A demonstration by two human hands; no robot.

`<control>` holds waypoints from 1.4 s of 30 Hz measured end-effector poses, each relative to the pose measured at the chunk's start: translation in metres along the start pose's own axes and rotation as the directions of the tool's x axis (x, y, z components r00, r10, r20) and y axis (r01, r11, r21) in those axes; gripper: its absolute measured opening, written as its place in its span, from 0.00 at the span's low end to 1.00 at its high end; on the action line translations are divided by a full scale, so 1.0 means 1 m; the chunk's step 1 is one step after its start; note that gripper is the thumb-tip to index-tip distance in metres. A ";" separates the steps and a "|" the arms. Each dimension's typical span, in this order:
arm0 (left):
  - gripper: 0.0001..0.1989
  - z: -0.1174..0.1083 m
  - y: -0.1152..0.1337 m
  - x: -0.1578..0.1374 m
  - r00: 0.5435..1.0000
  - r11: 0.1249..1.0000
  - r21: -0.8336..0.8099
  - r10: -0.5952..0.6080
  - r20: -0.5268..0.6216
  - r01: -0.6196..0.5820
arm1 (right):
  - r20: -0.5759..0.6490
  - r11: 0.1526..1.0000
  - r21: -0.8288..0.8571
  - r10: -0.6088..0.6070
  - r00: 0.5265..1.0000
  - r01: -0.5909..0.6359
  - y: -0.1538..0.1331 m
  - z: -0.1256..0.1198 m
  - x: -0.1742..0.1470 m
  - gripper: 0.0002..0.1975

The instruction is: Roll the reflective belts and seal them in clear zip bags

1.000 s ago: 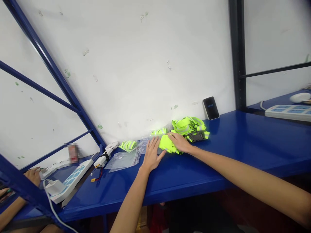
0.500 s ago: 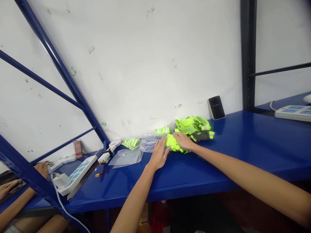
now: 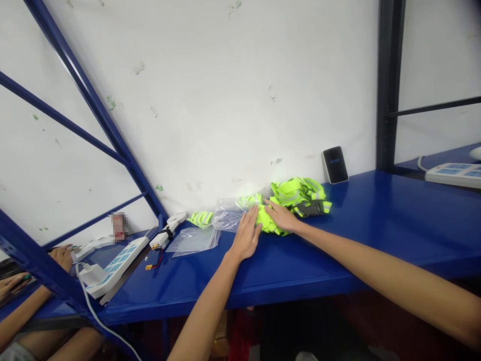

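Observation:
A small folded bundle of fluorescent yellow reflective straps (image 3: 273, 227) lies on the blue shelf between my hands. My left hand (image 3: 247, 236) touches its left side, fingers stretched out and held together. Across its top and right side lies my right hand (image 3: 280, 216), with its fingers extended and partly hidden against the straps. Behind and to the right is a looser heap of the same straps (image 3: 295, 190) with a dark buckle (image 3: 310, 208). A clear plastic bag (image 3: 226, 215) is just left of my left fingertips, beside another strap roll (image 3: 248, 200) by the wall.
Further left are flat clear bags (image 3: 193, 240), another strap roll (image 3: 201, 218), a white fan (image 3: 176, 218) and a power strip (image 3: 119, 265). A clock display (image 3: 335, 165) leans on the wall. Beyond the blue post (image 3: 56, 271), another person's hand (image 3: 62, 257) is visible.
The view has shifted slightly. My hands stay around the strap bundle, with my right fingertips slightly further out over it.

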State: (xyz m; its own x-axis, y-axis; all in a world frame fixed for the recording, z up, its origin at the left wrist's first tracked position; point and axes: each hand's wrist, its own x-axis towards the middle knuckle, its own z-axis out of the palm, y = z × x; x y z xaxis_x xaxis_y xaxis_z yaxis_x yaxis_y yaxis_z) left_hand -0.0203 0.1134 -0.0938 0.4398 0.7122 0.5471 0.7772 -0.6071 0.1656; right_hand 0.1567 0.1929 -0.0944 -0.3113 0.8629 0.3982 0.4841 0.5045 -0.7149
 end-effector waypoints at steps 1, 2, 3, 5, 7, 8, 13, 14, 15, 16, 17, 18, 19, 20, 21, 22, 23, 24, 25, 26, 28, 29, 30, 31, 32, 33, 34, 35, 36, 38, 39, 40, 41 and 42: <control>0.27 -0.001 0.002 0.000 1.000 1.000 0.011 0.010 0.008 -0.010 | 0.013 1.000 0.026 -0.017 1.000 0.017 0.000 0.000 0.001 0.24; 0.28 -0.003 0.003 0.000 1.000 1.000 0.018 0.019 0.015 -0.019 | 0.026 0.998 0.055 -0.039 0.999 0.038 0.000 -0.001 0.003 0.23; 0.28 -0.004 0.005 0.000 0.999 0.999 0.022 0.025 0.020 -0.026 | 0.037 0.995 0.080 -0.065 0.997 0.062 0.000 -0.001 0.004 0.22; 0.28 -0.006 0.007 0.000 0.999 0.999 0.022 0.038 0.018 -0.038 | 0.046 0.986 0.116 -0.124 0.991 0.118 -0.001 -0.002 0.005 0.20; 0.28 -0.007 0.009 0.000 0.999 0.998 0.023 0.051 0.001 -0.051 | 0.024 0.980 0.110 -0.168 0.985 0.164 -0.001 -0.005 0.004 0.19; 0.27 -0.008 0.009 0.000 0.998 0.998 0.031 0.056 -0.011 -0.056 | 0.010 0.981 0.088 -0.176 0.984 0.175 -0.001 -0.006 0.003 0.19; 0.33 -0.012 -0.001 -0.001 0.996 0.977 0.213 0.016 -0.082 0.001 | 0.047 0.988 -0.075 -0.135 0.990 0.139 -0.004 -0.014 -0.006 0.19; 0.36 -0.012 -0.004 -0.002 0.996 0.967 0.255 0.009 -0.084 0.013 | 0.067 0.986 -0.094 -0.134 0.989 0.140 -0.005 -0.015 -0.008 0.19; 0.38 -0.012 -0.006 -0.002 0.997 0.957 0.289 0.010 -0.077 0.013 | 0.082 0.984 -0.104 -0.139 0.987 0.147 -0.006 -0.015 -0.009 0.18; 0.39 -0.012 -0.008 -0.002 0.998 0.949 0.316 0.019 -0.061 0.002 | 0.088 0.982 -0.103 -0.147 0.985 0.156 -0.008 -0.015 -0.010 0.18; 0.40 -0.012 -0.009 -0.003 0.999 0.942 0.336 0.032 -0.042 -0.016 | 0.088 0.982 -0.092 -0.155 0.984 0.163 -0.010 -0.015 -0.011 0.18; 0.40 -0.012 -0.009 -0.003 0.999 0.935 0.352 0.047 -0.024 -0.036 | 0.083 0.983 -0.074 -0.160 0.984 0.166 -0.012 -0.014 -0.011 0.18; 0.40 -0.012 -0.009 -0.002 0.998 0.929 0.365 0.060 -0.008 -0.053 | 0.074 0.985 -0.054 -0.161 0.984 0.165 -0.014 -0.013 -0.011 0.17; 0.40 -0.012 -0.008 -0.002 0.998 0.924 0.377 0.070 0.006 -0.067 | 0.064 0.986 -0.036 -0.160 0.985 0.162 -0.015 -0.013 -0.011 0.17; 0.39 -0.012 -0.006 -0.002 0.997 0.918 0.388 0.077 0.017 -0.078 | 0.055 0.987 -0.024 -0.156 0.986 0.157 -0.017 -0.012 -0.011 0.17; 0.38 -0.012 -0.005 -0.001 0.996 0.914 0.396 0.082 0.026 -0.086 | 0.051 0.988 -0.020 -0.151 0.987 0.152 -0.019 -0.011 -0.012 0.16; 0.37 -0.012 -0.004 -0.001 0.996 0.912 0.400 0.086 0.034 -0.093 | 0.048 0.989 -0.022 -0.147 0.988 0.148 -0.021 -0.011 -0.012 0.16; 0.36 -0.012 -0.003 -0.001 0.995 0.912 0.398 0.091 0.039 -0.099 | 0.047 0.989 -0.028 -0.142 0.989 0.144 -0.022 -0.010 -0.012 0.16; 0.36 -0.012 -0.003 -0.001 0.994 0.915 0.390 0.098 0.042 -0.106 | 0.045 0.989 -0.035 -0.139 0.989 0.141 -0.024 -0.010 -0.012 0.16; 0.35 -0.011 -0.002 -0.001 0.994 0.920 0.376 0.104 0.043 -0.113 | 0.041 0.990 -0.041 -0.136 0.990 0.137 -0.025 -0.010 -0.013 0.16; 0.34 -0.011 -0.002 -0.001 0.993 0.934 0.337 0.112 0.045 -0.121 | 0.034 0.990 -0.047 -0.131 0.991 0.133 -0.026 -0.009 -0.013 0.16; 0.34 -0.011 -0.002 -0.002 0.993 0.942 0.313 0.112 0.047 -0.121 | 0.034 0.990 -0.045 -0.131 0.991 0.132 -0.025 -0.009 -0.012 0.15; 0.33 -0.011 -0.002 -0.002 0.993 0.951 0.286 0.110 0.049 -0.119 | 0.041 0.990 -0.039 -0.134 0.990 0.135 -0.024 -0.009 -0.012 0.15; 0.33 -0.011 -0.001 -0.003 0.993 0.960 0.257 0.106 0.052 -0.116 | 0.052 0.990 -0.032 -0.139 0.989 0.140 -0.023 -0.009 -0.012 0.15; 0.33 -0.011 -0.001 -0.003 0.993 0.968 0.227 0.100 0.054 -0.110 | 0.066 0.989 -0.024 -0.146 0.987 0.147 -0.021 -0.010 -0.012 0.16; 0.32 -0.011 0.000 -0.003 0.994 0.975 0.199 0.094 0.057 -0.104 | 0.080 0.988 -0.017 -0.154 0.985 0.156 -0.019 -0.010 -0.012 0.16; 0.32 -0.012 0.000 -0.004 0.994 0.980 0.173 0.088 0.060 -0.097 | 0.094 0.986 -0.013 -0.162 0.982 0.164 -0.017 -0.011 -0.012 0.16; 0.31 -0.012 0.001 -0.004 0.994 0.984 0.151 0.081 0.068 -0.091 | 0.108 0.985 -0.013 -0.167 0.980 0.170 -0.015 -0.013 -0.012 0.16; 0.31 -0.012 0.001 -0.004 0.994 0.987 0.135 0.074 0.078 -0.084 | 0.123 0.984 -0.015 -0.173 0.977 0.176 -0.014 -0.014 -0.013 0.16; 0.31 -0.012 0.000 -0.003 0.993 0.990 0.120 0.063 0.099 -0.074 | 0.157 0.981 -0.020 -0.186 0.970 0.191 -0.013 -0.017 -0.013 0.16; 0.31 -0.013 0.000 -0.003 0.992 0.990 0.119 0.060 0.107 -0.072 | 0.174 0.979 -0.020 -0.195 0.965 0.202 -0.013 -0.019 -0.014 0.16; 0.31 -0.013 -0.001 -0.003 0.992 0.990 0.124 0.057 0.108 -0.070 | 0.184 0.977 -0.018 -0.205 0.961 0.212 -0.014 -0.019 -0.014 0.17; 0.32 -0.014 -0.003 -0.003 0.994 0.989 0.136 0.050 0.099 -0.064 | 0.186 0.975 -0.011 -0.216 0.958 0.222 -0.014 -0.020 -0.014 0.17; 0.33 -0.014 -0.005 -0.004 0.996 0.987 0.155 0.039 0.082 -0.051 | 0.184 0.973 0.000 -0.226 0.957 0.230 -0.015 -0.019 -0.015 0.17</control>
State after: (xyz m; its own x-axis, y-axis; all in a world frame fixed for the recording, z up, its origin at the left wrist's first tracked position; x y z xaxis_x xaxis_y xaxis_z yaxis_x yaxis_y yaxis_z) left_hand -0.0322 0.1085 -0.0848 0.5049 0.7145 0.4843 0.8140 -0.5809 0.0085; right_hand 0.1695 0.1732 -0.0782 -0.5579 0.7059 0.4365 0.3997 0.6895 -0.6041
